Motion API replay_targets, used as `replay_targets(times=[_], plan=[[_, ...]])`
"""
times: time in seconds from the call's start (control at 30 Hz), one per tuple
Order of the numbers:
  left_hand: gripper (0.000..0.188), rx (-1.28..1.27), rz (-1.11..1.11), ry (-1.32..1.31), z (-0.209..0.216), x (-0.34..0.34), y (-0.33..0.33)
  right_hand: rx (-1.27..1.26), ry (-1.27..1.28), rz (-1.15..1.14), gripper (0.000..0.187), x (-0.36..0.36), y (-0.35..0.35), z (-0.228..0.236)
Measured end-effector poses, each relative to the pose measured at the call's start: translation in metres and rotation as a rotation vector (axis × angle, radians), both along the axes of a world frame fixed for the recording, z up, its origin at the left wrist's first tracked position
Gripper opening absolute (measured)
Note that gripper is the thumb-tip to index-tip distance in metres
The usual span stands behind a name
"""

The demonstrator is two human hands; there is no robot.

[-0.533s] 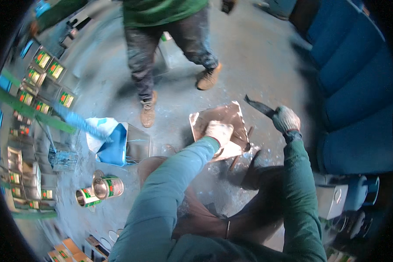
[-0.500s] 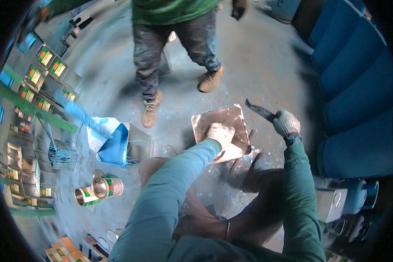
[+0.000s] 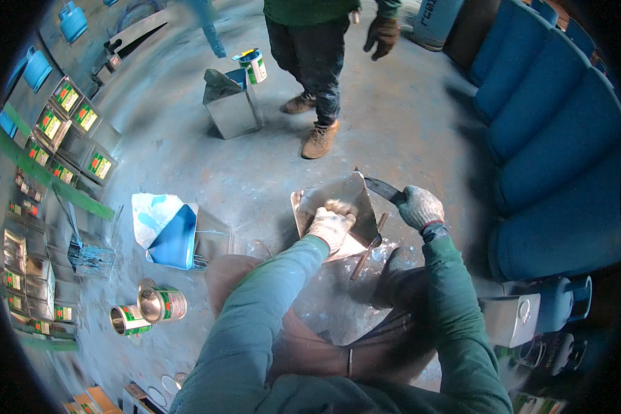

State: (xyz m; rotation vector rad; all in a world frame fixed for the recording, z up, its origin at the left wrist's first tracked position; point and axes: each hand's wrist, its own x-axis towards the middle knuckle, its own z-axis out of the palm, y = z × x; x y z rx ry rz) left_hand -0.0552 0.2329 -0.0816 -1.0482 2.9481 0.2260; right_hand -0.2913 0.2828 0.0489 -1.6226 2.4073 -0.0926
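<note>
Grey concrete floor (image 3: 186,148), dusty and scuffed, carries everything shown. A bent sheet of shiny tin-coloured metal (image 3: 338,200) lies on it directly before the kneeling person, well apart from the floor's blue-seated right edge. The left hand (image 3: 330,226), in a pale work glove, is laid flat and pressed down on the sheet's near part, fingers closed together. The right hand (image 3: 419,206), in a grey glove with a red cuff band, is curled tight around the handle of a dark curved blade (image 3: 378,186), whose tip meets the sheet's upper right corner.

For the cut or score to be done well, the sheet is judged to need firm downward pressure close to the working line, with the pressing fingers kept clear of the blade's path; the tool is best drawn steadily along the fold so that the thin metal is not buckled. A slip toward the pressing glove is the chief risk.

A slim dark rod (image 3: 366,248) lies just beside the sheet's lower right edge. Two open round tins with green and red labels (image 3: 148,310) rest near the lower left, a folded white-and-blue sheet (image 3: 165,228) between them and the work. Another person's brown boot (image 3: 319,140) stands beyond.

Whether the blade has entered the metal cannot be told; its edge is hidden behind the raised flap, and the sheet's underside and the rod's nature are not made out.
</note>
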Motion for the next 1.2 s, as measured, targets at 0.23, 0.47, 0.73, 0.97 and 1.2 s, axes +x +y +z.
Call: replay_targets(times=[0.23, 0.47, 0.73, 0.97, 1.2], plan=[[0.038, 0.040, 0.000, -0.183, 0.034, 0.003, 0.020, -0.120, -0.080, -0.012, 0.028, 0.045, 0.060, -0.006], [0.042, 0.002, 0.002, -0.329, 0.023, 0.008, 0.031, -0.284, -0.164, 0.040, 0.026, 0.079, 0.113, -0.011], [0.032, 0.026, 0.034, -0.265, 0.022, 0.008, 0.033, -0.255, -0.156, 0.005, 0.023, 0.095, 0.132, -0.013], [0.039, 0.072, -0.009, -0.369, 0.027, 0.005, 0.029, -0.262, -0.164, 0.016, 0.024, 0.088, 0.123, -0.013], [0.035, -0.018, -0.025, -0.380, 0.022, 0.004, 0.032, -0.213, -0.197, 0.015, 0.030, 0.081, 0.117, -0.015]])
